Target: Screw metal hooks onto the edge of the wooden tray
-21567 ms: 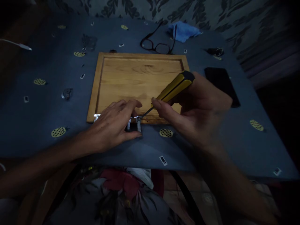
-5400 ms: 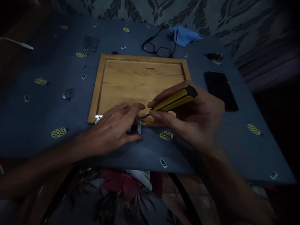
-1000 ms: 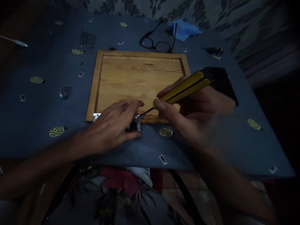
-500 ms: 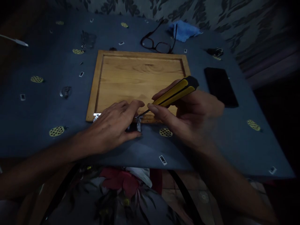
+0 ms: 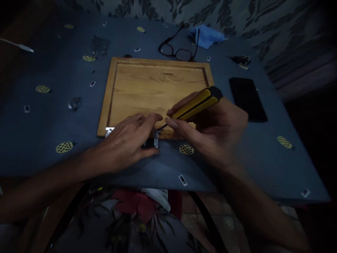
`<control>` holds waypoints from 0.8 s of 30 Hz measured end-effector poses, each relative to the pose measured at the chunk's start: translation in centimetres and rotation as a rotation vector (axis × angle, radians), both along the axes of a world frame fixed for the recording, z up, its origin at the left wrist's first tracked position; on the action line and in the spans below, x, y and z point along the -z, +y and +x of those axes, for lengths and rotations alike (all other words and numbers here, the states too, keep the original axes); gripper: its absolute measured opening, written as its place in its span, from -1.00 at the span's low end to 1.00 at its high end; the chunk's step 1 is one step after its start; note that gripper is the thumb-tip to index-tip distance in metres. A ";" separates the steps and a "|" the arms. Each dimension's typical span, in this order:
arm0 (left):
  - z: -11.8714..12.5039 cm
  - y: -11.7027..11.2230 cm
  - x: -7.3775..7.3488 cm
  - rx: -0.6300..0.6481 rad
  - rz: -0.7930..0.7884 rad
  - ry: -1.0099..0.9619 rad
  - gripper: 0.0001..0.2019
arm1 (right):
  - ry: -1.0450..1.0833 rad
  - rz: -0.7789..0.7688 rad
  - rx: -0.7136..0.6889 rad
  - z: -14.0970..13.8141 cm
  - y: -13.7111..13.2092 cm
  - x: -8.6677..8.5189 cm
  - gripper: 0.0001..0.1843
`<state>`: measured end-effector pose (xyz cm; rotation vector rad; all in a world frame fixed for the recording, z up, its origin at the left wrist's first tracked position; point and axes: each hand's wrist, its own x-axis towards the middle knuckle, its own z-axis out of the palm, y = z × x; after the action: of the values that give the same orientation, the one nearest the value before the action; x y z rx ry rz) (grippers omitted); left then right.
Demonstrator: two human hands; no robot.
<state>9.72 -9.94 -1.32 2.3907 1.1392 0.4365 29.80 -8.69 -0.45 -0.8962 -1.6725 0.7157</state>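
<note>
A wooden board [image 5: 155, 88] with a grooved rim lies on the blue table. At its near edge sits a small metal fitting [image 5: 154, 140]. My left hand [image 5: 129, 140] lies over that fitting, fingers curled around it and pressing it against the board's edge. My right hand [image 5: 210, 130] is closed on a yellow and black screwdriver [image 5: 196, 103]. The screwdriver's thin shaft slants down to the left, and its tip meets the top of the fitting beside my left index finger. A second bright metal piece [image 5: 109, 130] shows at the board's near left corner.
Glasses [image 5: 177, 51] and a blue cloth [image 5: 206, 35] lie beyond the board. A black phone [image 5: 247, 98] rests to the right. Small metal parts [image 5: 75, 103] and a clear bag [image 5: 100, 45] lie on the left. A white cable [image 5: 18, 45] reaches in at far left.
The screwdriver handle has come down and back toward the board since one second ago, and my right hand has shifted with it. The left hand stays on the fitting.
</note>
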 end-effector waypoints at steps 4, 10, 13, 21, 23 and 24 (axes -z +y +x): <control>0.2 0.0 -0.1 -0.017 0.003 0.021 -0.45 | 0.051 -0.070 -0.060 0.1 -0.1 -0.5 -0.67; 0.1 0.1 -0.4 -0.007 -0.053 0.003 -0.48 | 0.072 -0.065 -0.118 0.4 -0.5 -1.1 -0.84; 0.0 0.1 -0.3 -0.003 -0.036 0.000 -0.46 | 0.056 -0.024 -0.106 0.5 -0.6 -1.1 -0.90; 0.0 0.0 -0.1 0.000 -0.027 -0.007 -0.46 | 0.002 0.037 -0.025 0.4 -0.7 -0.7 -0.94; 0.0 0.0 -0.1 -0.003 -0.026 -0.010 -0.46 | -0.003 0.022 -0.005 0.3 -0.8 -0.7 -0.93; 0.0 0.0 -0.2 -0.006 -0.029 -0.009 -0.45 | 0.001 0.013 0.000 0.3 -0.8 -0.7 -0.93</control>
<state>9.75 -9.96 -1.17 2.3590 1.1408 0.4296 30.07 -9.52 0.25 -0.8867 -1.6746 0.7043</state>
